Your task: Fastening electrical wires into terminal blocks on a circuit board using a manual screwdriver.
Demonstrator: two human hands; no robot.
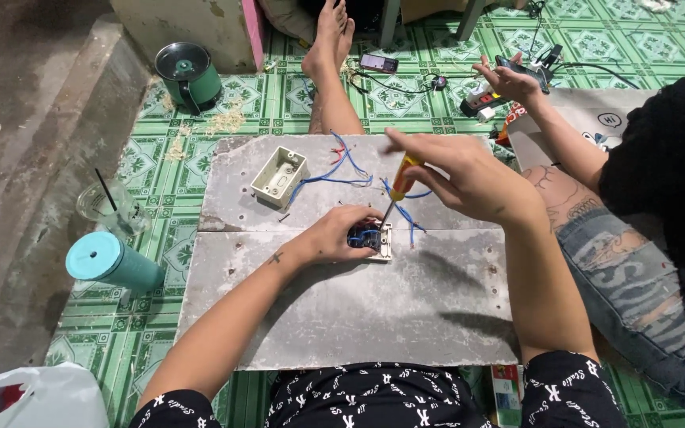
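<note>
My left hand rests on the grey board and steadies a small cream switch box filled with blue wires. My right hand grips an orange-handled screwdriver, whose metal tip points down into that box. A second, empty cream box lies on the far board to the left, with blue and red wires running from it toward the box under my hands.
A person sits at my right in torn jeans, their hand on small tools. A bare foot lies beyond the boards. At left stand a teal tumbler, a plastic cup and a green pot. Green patterned mat underneath.
</note>
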